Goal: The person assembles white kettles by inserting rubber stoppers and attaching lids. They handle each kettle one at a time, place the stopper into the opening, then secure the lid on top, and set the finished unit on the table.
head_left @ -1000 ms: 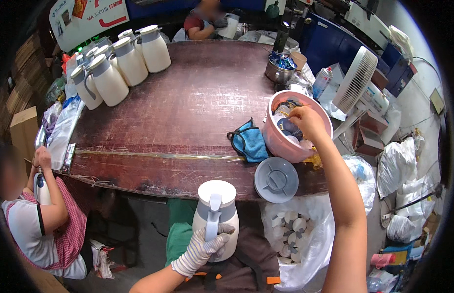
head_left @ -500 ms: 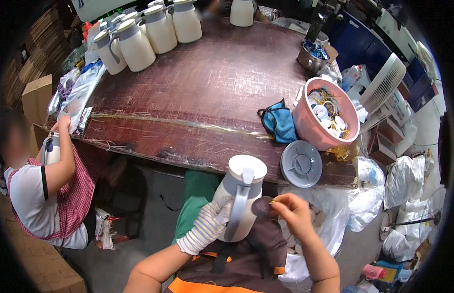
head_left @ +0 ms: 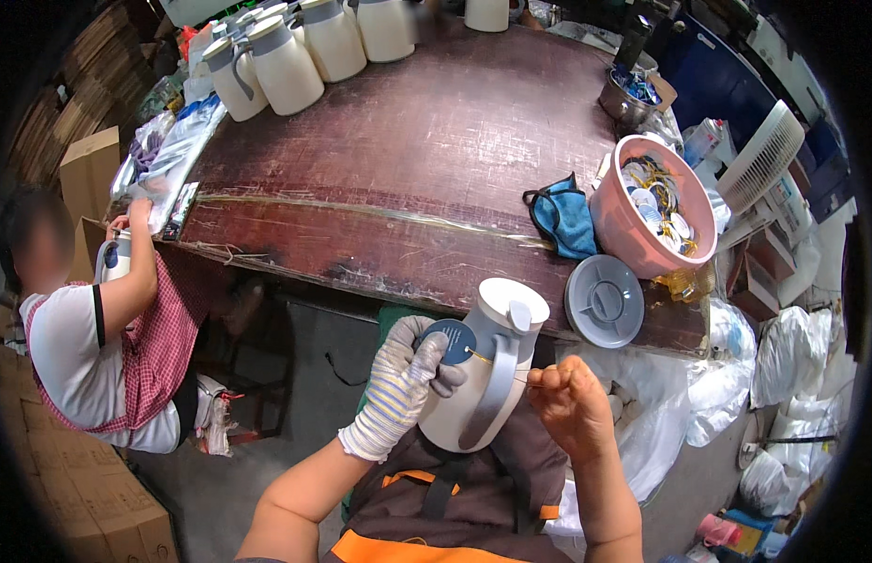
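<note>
A cream and grey vacuum jug (head_left: 447, 415) rests in my lap, with its grey handle (head_left: 497, 385) turned toward me and slightly tilted. My left hand (head_left: 396, 385), in a striped knit glove, pinches a round dark blue hang tag (head_left: 457, 338) against the jug's left side. A yellow string (head_left: 479, 356) leads from the tag's hole toward the handle. On the handle's other side, my bare right hand (head_left: 572, 399) pinches a thin string end. Whether the string passes behind the handle is partly hidden.
A grey round lid (head_left: 605, 302), a pink bucket (head_left: 609, 225) of round tags and a blue cloth mask (head_left: 564, 220) lie on the dark red table (head_left: 436, 131). Several similar jugs (head_left: 286, 70) stand at its far left. A co-worker (head_left: 107, 347) sits at left.
The tag has passed from the right hand's side to my left hand, which has let go of the handle. My right hand now pulls at the string, and the jug tilts more.
</note>
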`<state>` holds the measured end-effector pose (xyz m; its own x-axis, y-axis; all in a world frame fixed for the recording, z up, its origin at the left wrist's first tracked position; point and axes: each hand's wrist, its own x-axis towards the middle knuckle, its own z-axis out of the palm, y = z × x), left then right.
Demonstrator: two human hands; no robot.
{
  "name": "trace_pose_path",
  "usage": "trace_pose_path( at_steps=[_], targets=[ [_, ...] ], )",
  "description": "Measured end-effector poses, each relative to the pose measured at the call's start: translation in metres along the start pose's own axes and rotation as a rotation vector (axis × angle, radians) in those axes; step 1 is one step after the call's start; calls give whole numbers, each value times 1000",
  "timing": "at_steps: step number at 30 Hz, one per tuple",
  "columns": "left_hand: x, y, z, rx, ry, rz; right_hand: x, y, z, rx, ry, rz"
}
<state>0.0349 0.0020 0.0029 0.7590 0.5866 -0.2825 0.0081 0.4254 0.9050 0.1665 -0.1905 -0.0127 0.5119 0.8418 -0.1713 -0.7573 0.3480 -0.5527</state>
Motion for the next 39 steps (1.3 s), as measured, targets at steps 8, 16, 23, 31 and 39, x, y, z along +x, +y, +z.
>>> trace_pose_path(
  at_steps=[8,16,23,31,39],
  targets=[
    [-14,24,10,733,-122,732,16,-12,49,-679,-70,-135],
    [-21,-6,15,303,-106,412,25,-9,62,-1266,-152,-365],
    [-19,7,25,-15,-219,-257,38,-5,47,-1166,-9,-583],
    [-37,11,-8,138,-35,-120,0,24,-26,-302,235,-235],
    [-38,24,-18,647,-2,236,-14,54,13,-144,39,-60]
  ],
)
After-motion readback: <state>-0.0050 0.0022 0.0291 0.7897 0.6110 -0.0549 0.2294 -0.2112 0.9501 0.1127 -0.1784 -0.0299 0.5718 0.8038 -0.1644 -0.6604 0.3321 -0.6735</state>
